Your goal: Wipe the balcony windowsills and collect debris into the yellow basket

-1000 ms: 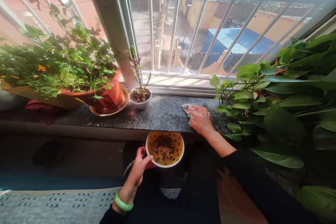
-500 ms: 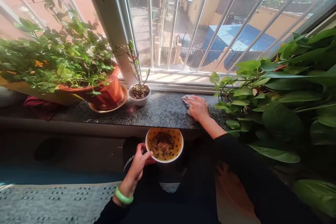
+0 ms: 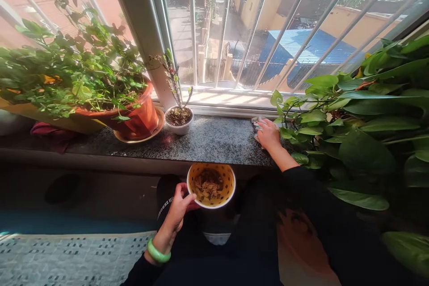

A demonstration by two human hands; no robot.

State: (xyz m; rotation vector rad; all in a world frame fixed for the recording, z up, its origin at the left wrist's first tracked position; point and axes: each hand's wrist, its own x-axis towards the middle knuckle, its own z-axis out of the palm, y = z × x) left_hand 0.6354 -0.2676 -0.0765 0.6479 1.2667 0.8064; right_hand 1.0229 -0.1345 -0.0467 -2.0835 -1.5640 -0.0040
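My left hand (image 3: 181, 203) grips the near left rim of a yellow basket (image 3: 229, 190) with dark holes and a white rim. Dry brown leaf scraps (image 3: 209, 185) lie in its bottom. The basket is held just below the front edge of the dark speckled stone windowsill (image 3: 221, 140). My right hand (image 3: 269, 134) presses a crumpled pale cloth (image 3: 257, 121) on the sill, close to the trailing leaves at the right. Much of the cloth is hidden under the fingers.
A small white pot (image 3: 181, 128) with a thin plant stands on the sill. Left of it a large terracotta pot (image 3: 140, 118) with bushy greenery rests on a saucer (image 3: 129, 140). Broad leaves (image 3: 365, 152) crowd the right side. Behind is a barred window (image 3: 228, 44).
My right hand has slid the cloth to the right along the sill, nearer the leaves. My left hand and the basket have hardly moved.
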